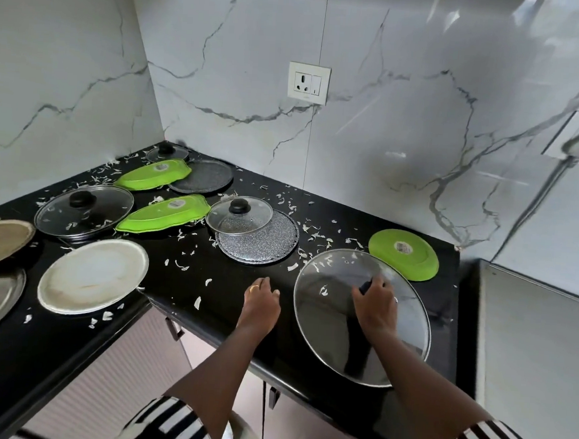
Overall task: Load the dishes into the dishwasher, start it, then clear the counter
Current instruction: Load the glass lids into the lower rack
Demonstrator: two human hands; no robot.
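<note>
As the right hand (375, 302) grips the knob (365, 287) of the glass lid (324, 331) lying just before the round green plate (404, 253), the relaxed, empty left hand (262, 298) could steady its rim for lifting.

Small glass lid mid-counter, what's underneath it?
The small glass lid rests on a grey speckled plate, covering its far-left part; speckles show through the glass. Whatever lies under the knob is hidden.

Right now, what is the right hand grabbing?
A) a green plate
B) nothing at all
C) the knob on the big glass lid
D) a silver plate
C: the right hand has its fingers curled round the dark knob in the middle of the big glass lid on the black counter.
</note>
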